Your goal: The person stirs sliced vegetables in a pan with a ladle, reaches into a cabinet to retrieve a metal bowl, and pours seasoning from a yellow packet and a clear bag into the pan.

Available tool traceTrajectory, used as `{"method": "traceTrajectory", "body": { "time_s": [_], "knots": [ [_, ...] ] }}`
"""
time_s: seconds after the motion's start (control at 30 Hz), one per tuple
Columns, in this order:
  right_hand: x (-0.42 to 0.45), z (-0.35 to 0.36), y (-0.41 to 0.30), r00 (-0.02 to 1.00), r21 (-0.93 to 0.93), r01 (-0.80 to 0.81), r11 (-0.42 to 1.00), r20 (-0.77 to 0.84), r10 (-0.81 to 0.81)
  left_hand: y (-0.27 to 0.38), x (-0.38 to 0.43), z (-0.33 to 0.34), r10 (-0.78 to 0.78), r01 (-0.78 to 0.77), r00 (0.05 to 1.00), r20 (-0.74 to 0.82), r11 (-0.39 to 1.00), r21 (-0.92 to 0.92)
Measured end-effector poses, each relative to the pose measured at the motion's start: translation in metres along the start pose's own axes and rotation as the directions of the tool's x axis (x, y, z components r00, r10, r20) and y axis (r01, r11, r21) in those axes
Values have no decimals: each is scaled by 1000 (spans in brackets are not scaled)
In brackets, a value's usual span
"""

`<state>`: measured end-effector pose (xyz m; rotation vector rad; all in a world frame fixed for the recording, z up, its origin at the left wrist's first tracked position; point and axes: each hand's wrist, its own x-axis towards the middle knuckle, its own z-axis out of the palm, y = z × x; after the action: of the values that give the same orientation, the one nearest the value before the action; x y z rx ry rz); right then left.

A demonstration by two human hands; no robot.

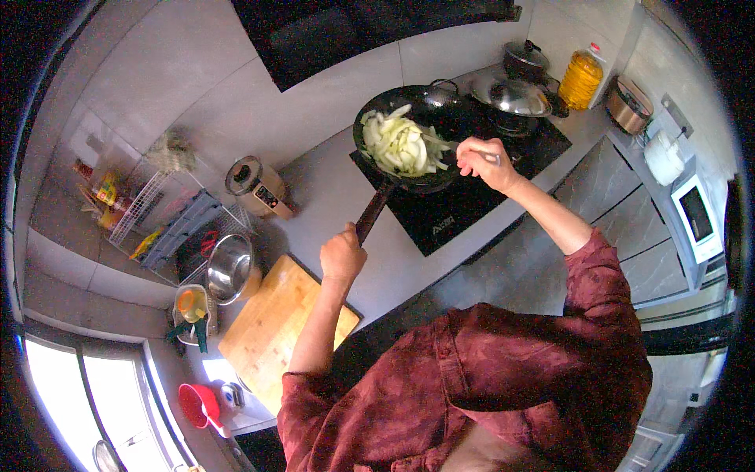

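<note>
A black wok stands over the left part of a black glass cooktop, its bowl tilted. Pale green sliced vegetable pieces are heaped in its left half. My left hand grips the end of the wok's long dark handle. Over the wok's right rim, my right hand is closed around the handle of a utensil. The working end of that utensil is hard to make out among the pieces.
Right of the wok sits a pan with a shiny lid, near an oil bottle. At left are a rice cooker, a steel bowl, a wooden cutting board and a red strainer. A range hood hangs above.
</note>
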<state>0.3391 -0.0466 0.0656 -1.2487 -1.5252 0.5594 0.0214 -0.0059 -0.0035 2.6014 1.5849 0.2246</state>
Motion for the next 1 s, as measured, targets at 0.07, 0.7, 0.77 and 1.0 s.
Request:
{"method": "traceTrajectory", "body": {
  "time_s": [0.07, 0.7, 0.77, 1.0],
  "knots": [
    [-3, -2, -14, 955, -223, 269, 937, 184, -231, 1, -1, -3, -9, 10, 1000, 28, 1000, -25],
    [-25, -1, -52, 610, -407, 666, 625, 779, -142, 5, 0, -10, 14, -14, 1000, -2, 1000, -15],
    [-17, 4, -35, 614, -483, 661, 574, 788, -44, 6, 3, -9, 36, -37, 999, -33, 999, -27],
    [-3, 2, -57, 704, -605, 646, 465, 708, -57, -3, -2, -5, -3, 3, 1000, -5, 999, -36]
  ]
}}
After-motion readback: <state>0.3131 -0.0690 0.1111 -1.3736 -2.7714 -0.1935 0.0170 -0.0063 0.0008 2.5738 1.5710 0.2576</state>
